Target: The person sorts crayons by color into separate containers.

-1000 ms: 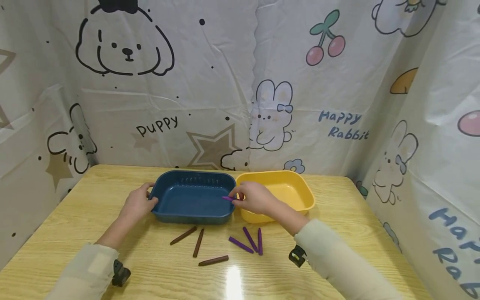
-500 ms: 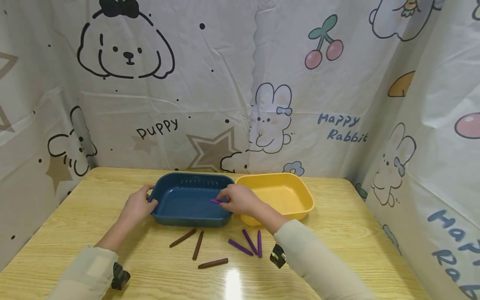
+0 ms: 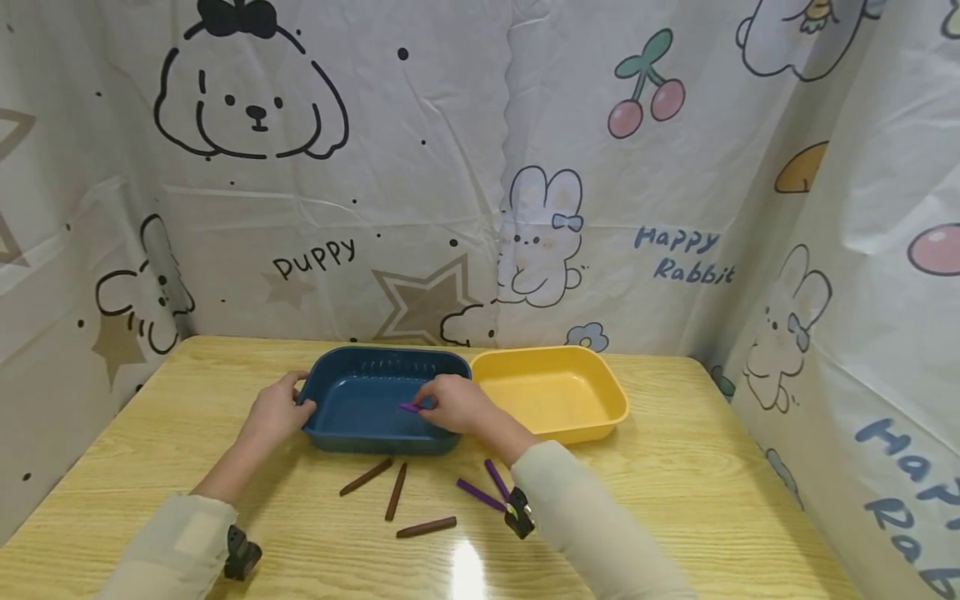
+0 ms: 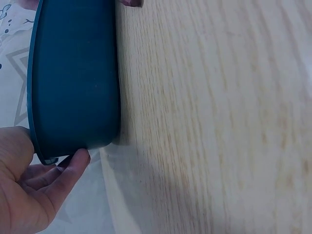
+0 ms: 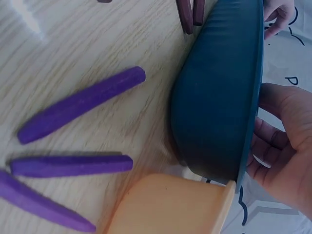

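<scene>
My left hand grips the left end of a dark blue plastic basin. In the left wrist view, the thumb of that hand is at the rim while the fingers curl under it, against the outer wall. Over the basin's inside, my right hand pinches a purple crayon between thumb and fingertips, its tip pointing left. From the right wrist camera, the basin's side wall covers the fingertips of the right hand and the crayon.
A yellow basin stands against the blue one's right side. In front lie brown crayons and purple crayons on the wooden table. A printed cloth hangs behind and at both sides.
My right hand has moved left with the purple crayon, from the gap between the basins to over the blue basin's middle. The left hand keeps its hold.
</scene>
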`<state>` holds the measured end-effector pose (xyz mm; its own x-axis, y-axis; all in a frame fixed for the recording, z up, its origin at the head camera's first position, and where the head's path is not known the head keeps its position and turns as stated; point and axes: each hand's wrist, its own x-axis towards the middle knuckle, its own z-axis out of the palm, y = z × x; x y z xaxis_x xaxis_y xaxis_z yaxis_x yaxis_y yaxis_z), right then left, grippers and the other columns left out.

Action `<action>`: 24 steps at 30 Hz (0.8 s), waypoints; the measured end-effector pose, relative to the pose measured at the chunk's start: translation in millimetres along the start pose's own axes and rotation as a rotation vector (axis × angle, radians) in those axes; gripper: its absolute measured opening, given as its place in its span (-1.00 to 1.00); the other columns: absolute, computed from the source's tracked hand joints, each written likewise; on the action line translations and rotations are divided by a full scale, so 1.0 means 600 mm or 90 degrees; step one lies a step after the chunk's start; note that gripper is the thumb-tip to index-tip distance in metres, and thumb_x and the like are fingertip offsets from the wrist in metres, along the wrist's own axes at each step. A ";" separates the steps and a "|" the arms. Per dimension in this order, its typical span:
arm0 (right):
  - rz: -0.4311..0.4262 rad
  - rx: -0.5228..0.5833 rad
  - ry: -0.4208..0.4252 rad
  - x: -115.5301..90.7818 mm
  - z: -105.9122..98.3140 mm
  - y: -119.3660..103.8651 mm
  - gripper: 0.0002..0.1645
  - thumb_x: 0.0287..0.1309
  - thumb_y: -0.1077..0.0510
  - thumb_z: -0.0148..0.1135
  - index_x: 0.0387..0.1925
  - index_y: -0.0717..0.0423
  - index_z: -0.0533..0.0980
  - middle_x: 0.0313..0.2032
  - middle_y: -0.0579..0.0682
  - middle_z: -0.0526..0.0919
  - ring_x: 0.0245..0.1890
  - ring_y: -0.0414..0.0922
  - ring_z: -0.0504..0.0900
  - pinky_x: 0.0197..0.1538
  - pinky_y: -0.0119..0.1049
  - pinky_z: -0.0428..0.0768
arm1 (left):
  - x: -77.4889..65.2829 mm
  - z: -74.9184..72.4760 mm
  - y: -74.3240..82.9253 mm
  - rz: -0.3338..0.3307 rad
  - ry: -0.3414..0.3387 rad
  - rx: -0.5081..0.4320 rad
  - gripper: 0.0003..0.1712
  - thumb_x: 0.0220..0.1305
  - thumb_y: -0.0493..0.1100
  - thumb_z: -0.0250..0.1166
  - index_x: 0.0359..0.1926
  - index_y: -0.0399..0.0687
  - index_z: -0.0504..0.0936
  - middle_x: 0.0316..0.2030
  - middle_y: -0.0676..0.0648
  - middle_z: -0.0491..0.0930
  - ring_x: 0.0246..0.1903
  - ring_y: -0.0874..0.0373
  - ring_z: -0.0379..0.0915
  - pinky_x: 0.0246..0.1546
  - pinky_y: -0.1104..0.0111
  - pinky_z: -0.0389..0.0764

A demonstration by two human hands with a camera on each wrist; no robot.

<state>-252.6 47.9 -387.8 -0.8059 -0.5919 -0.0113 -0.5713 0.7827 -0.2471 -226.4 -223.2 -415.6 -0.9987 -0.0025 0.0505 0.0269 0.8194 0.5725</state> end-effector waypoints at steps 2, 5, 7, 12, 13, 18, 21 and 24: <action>0.009 -0.002 -0.005 0.004 0.004 -0.001 -0.75 0.13 0.05 0.25 -0.13 -0.06 0.66 -0.33 -0.13 0.70 -0.49 -0.26 0.43 -0.37 -0.45 0.44 | 0.001 0.000 0.000 0.001 0.000 -0.001 -0.39 0.20 -0.26 0.10 0.23 -0.48 0.24 -0.19 -0.45 0.52 -0.36 -0.07 0.48 -0.43 0.23 0.48; 0.014 -0.009 -0.009 0.009 0.008 -0.004 -0.74 0.13 0.04 0.25 -0.12 -0.07 0.65 -0.33 -0.14 0.70 -0.49 -0.27 0.42 -0.35 -0.45 0.43 | 0.001 0.002 0.000 -0.001 0.002 0.000 -0.40 0.20 -0.26 0.11 0.23 -0.47 0.24 -0.19 -0.45 0.52 -0.37 -0.07 0.48 -0.43 0.23 0.48; 0.014 -0.010 -0.011 0.011 0.010 -0.005 -0.74 0.13 0.04 0.25 -0.12 -0.07 0.65 -0.36 -0.14 0.70 -0.50 -0.27 0.41 -0.36 -0.45 0.42 | 0.001 0.001 0.000 -0.002 0.002 0.000 -0.40 0.20 -0.26 0.11 0.23 -0.48 0.25 -0.20 -0.44 0.52 -0.38 -0.06 0.48 -0.44 0.24 0.47; 0.016 -0.015 -0.014 0.012 0.010 -0.009 -0.73 0.14 0.03 0.24 -0.11 -0.08 0.65 -0.37 -0.15 0.69 -0.55 -0.28 0.40 -0.39 -0.45 0.40 | 0.000 -0.001 0.002 -0.004 0.001 -0.007 -0.40 0.21 -0.26 0.11 0.23 -0.48 0.24 -0.21 -0.44 0.52 -0.41 -0.04 0.47 -0.47 0.26 0.46; 0.017 -0.014 -0.013 0.011 0.010 -0.008 -0.73 0.15 0.03 0.24 -0.11 -0.08 0.64 -0.38 -0.14 0.69 -0.56 -0.29 0.41 -0.39 -0.45 0.41 | -0.001 -0.001 0.003 -0.004 0.000 -0.008 -0.40 0.21 -0.26 0.11 0.23 -0.48 0.24 -0.22 -0.43 0.52 -0.41 -0.03 0.48 -0.48 0.27 0.46; 0.029 0.010 -0.007 0.005 0.003 -0.003 -0.71 0.17 0.04 0.21 -0.08 -0.05 0.63 -0.46 -0.16 0.64 -0.62 -0.32 0.37 -0.43 -0.45 0.39 | -0.001 0.000 0.005 -0.006 -0.002 -0.009 -0.40 0.23 -0.25 0.10 0.25 -0.47 0.23 -0.20 -0.43 0.52 -0.43 0.00 0.48 -0.50 0.30 0.44; 0.030 0.033 0.002 -0.001 -0.003 0.002 -0.71 0.17 0.05 0.21 -0.07 -0.02 0.62 -0.64 -0.18 0.48 -0.68 -0.30 0.28 -0.50 -0.45 0.30 | -0.001 -0.002 0.006 -0.007 -0.004 -0.007 -0.39 0.22 -0.25 0.09 0.25 -0.46 0.22 -0.18 -0.44 0.51 -0.42 -0.01 0.47 -0.50 0.29 0.43; 0.028 0.053 0.012 -0.010 -0.013 0.006 -0.70 0.17 0.07 0.21 -0.07 0.03 0.62 -0.73 -0.18 0.35 -0.71 -0.28 0.21 -0.53 -0.45 0.21 | -0.003 -0.003 0.007 -0.009 -0.006 -0.007 -0.39 0.22 -0.25 0.09 0.25 -0.47 0.22 -0.18 -0.44 0.51 -0.40 -0.03 0.47 -0.49 0.27 0.44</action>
<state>-251.0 55.7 -381.2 -0.8331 -0.5531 -0.0057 -0.5212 0.7884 -0.3269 -224.7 -220.5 -411.7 -0.9994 -0.0077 0.0346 0.0139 0.8131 0.5820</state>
